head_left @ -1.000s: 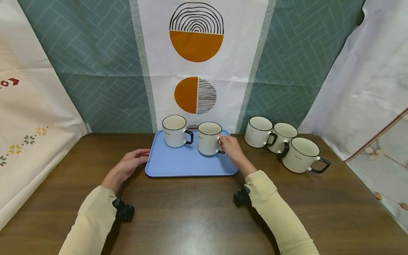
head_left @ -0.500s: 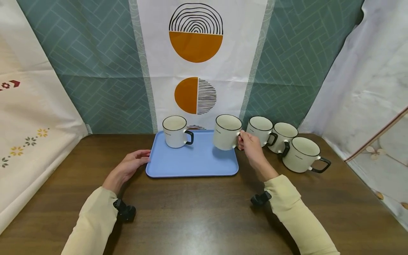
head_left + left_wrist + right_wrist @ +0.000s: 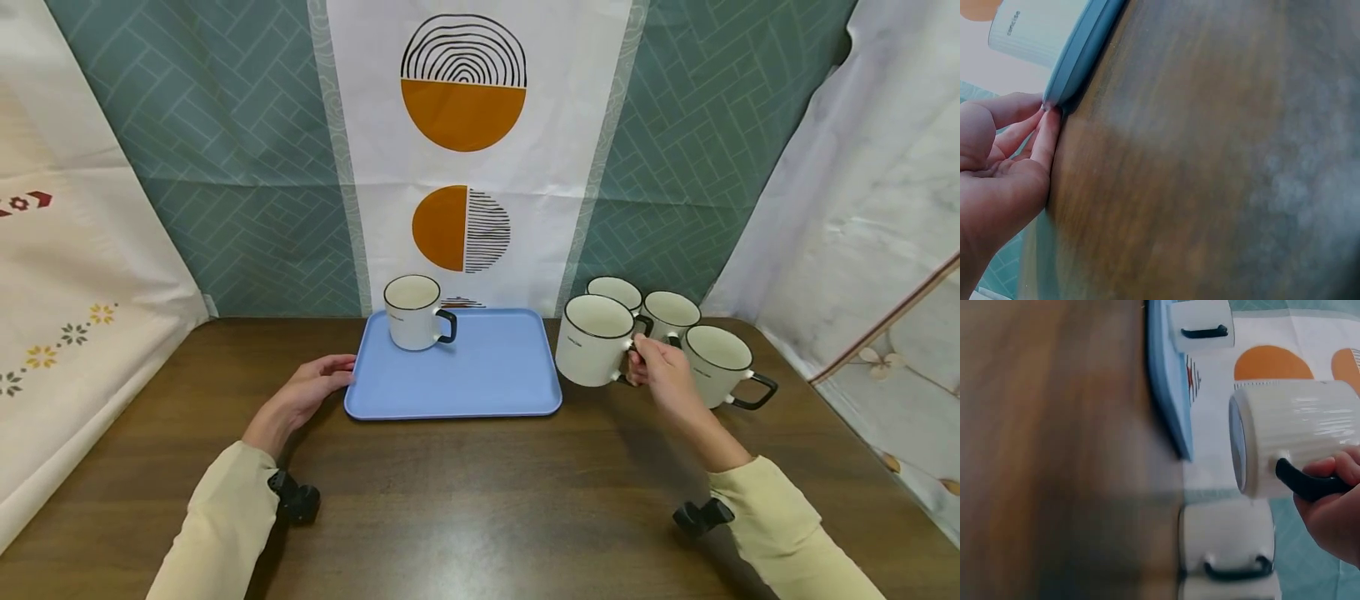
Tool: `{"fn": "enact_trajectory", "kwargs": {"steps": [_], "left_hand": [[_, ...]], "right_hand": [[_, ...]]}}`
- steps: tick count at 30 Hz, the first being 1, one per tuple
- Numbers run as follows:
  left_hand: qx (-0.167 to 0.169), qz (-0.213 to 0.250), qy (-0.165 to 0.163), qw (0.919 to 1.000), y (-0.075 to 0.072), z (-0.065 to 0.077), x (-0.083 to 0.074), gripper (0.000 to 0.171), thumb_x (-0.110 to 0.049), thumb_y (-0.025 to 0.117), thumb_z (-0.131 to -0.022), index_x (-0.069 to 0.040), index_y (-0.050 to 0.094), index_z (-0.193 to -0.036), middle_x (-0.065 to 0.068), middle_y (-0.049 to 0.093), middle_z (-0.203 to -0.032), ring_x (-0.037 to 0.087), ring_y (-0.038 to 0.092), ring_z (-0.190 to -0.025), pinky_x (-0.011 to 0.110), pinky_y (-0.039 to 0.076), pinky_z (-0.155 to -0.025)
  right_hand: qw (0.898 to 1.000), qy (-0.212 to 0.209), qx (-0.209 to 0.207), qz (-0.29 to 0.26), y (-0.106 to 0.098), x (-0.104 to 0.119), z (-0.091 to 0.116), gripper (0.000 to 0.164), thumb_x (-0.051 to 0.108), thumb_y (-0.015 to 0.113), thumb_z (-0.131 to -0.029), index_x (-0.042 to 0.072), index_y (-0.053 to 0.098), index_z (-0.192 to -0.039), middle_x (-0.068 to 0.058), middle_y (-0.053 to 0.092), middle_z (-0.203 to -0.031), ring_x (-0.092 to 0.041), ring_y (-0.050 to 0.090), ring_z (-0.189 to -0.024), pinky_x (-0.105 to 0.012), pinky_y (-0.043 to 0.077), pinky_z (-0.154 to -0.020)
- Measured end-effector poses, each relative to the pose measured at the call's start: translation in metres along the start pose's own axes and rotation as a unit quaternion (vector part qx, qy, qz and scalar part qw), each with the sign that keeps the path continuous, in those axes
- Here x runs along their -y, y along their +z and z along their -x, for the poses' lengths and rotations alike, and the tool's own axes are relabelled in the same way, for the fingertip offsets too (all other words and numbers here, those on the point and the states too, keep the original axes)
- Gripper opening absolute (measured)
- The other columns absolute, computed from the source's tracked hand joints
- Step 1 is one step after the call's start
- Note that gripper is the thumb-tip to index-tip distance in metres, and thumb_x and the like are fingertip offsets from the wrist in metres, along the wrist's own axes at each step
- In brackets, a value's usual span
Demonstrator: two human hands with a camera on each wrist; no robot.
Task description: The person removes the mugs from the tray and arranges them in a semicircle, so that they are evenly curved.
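Note:
In the head view, my right hand (image 3: 660, 371) holds a white mug (image 3: 592, 348) by its black handle. The right wrist view shows this mug (image 3: 1300, 434) lifted off the table, its base in sight and fingers curled round the handle. My left hand (image 3: 311, 387) is at the left edge of a blue tray (image 3: 457, 383). Up close in the left wrist view, the left thumb and fingertips pinch the tray's rim (image 3: 1082, 59). Another white mug (image 3: 411, 321) with a black rim and handle stands upright at the tray's back left.
At the right back of the brown wooden table (image 3: 442, 508) stand a ribbed mug (image 3: 613, 288), a second mug (image 3: 670, 310) and a third mug (image 3: 708, 358), close together and partly behind the held one. A patterned cloth (image 3: 247, 167) hangs along the back.
My right hand has lifted its mug off the tray and carried it right, past the tray's right edge, to in front of the other mugs. My left hand stays at the tray.

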State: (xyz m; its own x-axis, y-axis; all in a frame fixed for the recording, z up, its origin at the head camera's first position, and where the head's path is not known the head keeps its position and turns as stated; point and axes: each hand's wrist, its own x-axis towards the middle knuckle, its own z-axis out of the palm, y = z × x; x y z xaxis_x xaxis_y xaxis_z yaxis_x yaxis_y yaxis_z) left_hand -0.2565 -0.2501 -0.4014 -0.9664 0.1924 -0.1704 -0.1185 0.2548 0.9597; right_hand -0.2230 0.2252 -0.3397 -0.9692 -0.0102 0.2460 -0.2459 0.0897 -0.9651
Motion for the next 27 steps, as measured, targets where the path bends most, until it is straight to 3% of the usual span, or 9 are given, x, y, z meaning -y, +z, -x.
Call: {"fn": "enact_trajectory", "kwargs": {"steps": [3, 11, 17, 27], "left_hand": [[-0.003, 0.0, -0.001, 1.0, 0.001, 0.0, 0.0, 0.054, -0.007, 0.049, -0.1, 0.012, 0.026, -0.145, 0.032, 0.031, -0.144, 0.041, 0.033, -0.129, 0.051, 0.023, -0.112], [-0.006, 0.0, -0.007, 1.0, 0.001, -0.001, 0.001, 0.054, -0.007, 0.049, -0.1, 0.011, 0.027, -0.145, 0.031, 0.031, -0.144, 0.041, 0.032, -0.131, 0.05, 0.023, -0.112], [-0.005, 0.0, -0.004, 1.0, 0.001, -0.004, -0.001, 0.054, -0.007, 0.05, -0.1, 0.01, 0.028, -0.145, 0.03, 0.032, -0.144, 0.039, 0.034, -0.13, 0.049, 0.024, -0.112], [-0.004, 0.011, 0.019, 0.9998, 0.003, -0.009, 0.001, 0.053, -0.004, 0.05, -0.099, 0.013, 0.028, -0.144, 0.031, 0.033, -0.143, 0.035, 0.036, -0.128, 0.047, 0.027, -0.111]], "right_hand": [[1.0, 0.0, 0.03, 0.01, -0.02, -0.006, 0.012, 0.039, 0.018, 0.036, -0.105, 0.0, 0.043, -0.072, 0.001, 0.03, -0.056, -0.012, 0.036, -0.054, -0.027, 0.036, -0.053], [0.99, -0.034, 0.137, -0.029, -0.079, -0.027, 0.035, 0.039, 0.015, 0.029, -0.107, -0.006, 0.036, -0.076, -0.011, 0.023, -0.063, -0.025, 0.027, -0.059, -0.038, 0.024, -0.059], [0.982, -0.029, 0.181, -0.041, -0.119, -0.037, 0.045, 0.036, 0.011, 0.023, -0.107, -0.002, 0.036, -0.077, -0.011, 0.02, -0.066, -0.026, 0.02, -0.059, -0.038, 0.021, -0.061], [0.962, -0.018, 0.267, -0.045, -0.16, -0.042, 0.049, 0.035, 0.003, 0.014, -0.106, -0.004, 0.038, -0.082, -0.012, 0.022, -0.071, -0.027, 0.022, -0.062, -0.038, 0.023, -0.064]]}}
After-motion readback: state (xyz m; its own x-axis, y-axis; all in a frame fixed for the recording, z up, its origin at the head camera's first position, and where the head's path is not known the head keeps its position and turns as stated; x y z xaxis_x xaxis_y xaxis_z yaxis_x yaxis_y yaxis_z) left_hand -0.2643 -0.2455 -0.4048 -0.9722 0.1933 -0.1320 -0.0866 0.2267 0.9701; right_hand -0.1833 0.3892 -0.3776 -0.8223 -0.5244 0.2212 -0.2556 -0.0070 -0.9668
